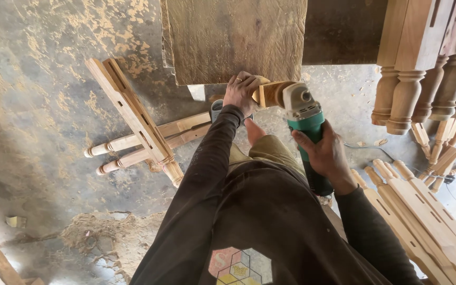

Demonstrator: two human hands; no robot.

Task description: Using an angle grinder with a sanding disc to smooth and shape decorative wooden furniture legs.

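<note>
My left hand grips a small light wooden piece and holds it against the lower edge of a thick rough wooden block. My right hand is wrapped around the body of a green and grey angle grinder. The grinder's head touches the right end of the wooden piece. My bare foot shows just under the hands, below the block. Dark sleeves cover both my arms.
Turned wooden legs and a slotted rail lie on the dusty concrete floor at the left. More turned legs stand at the upper right, and several slotted pieces are stacked at the lower right. Sawdust is piled at the lower left.
</note>
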